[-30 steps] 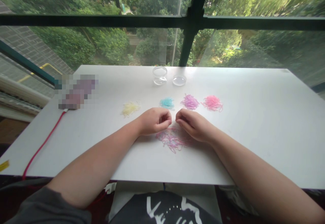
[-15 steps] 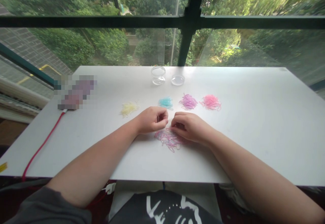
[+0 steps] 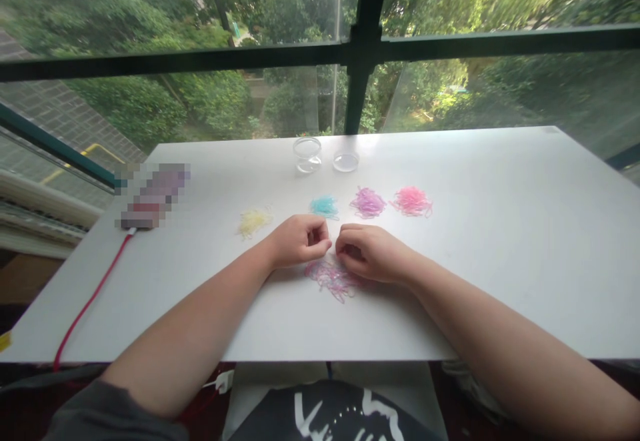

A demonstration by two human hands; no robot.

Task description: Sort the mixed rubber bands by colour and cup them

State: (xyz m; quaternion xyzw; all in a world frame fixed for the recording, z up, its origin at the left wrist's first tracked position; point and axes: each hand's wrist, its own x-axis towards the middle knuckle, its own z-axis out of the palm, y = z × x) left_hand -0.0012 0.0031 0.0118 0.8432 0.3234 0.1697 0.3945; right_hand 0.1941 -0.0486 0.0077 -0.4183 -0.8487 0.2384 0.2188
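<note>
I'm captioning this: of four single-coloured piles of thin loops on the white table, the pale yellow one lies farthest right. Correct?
No: in the head view, the pale yellow pile of thin loops lies farthest left; the bright pink pile is farthest right.

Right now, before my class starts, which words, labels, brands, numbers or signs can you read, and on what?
None can be read.
Dark shirt: white print, cut off by the frame; no word legible.
Pixelated object: nothing legible.
Pale patch at the table's far right corner: too small and blurred.
</note>
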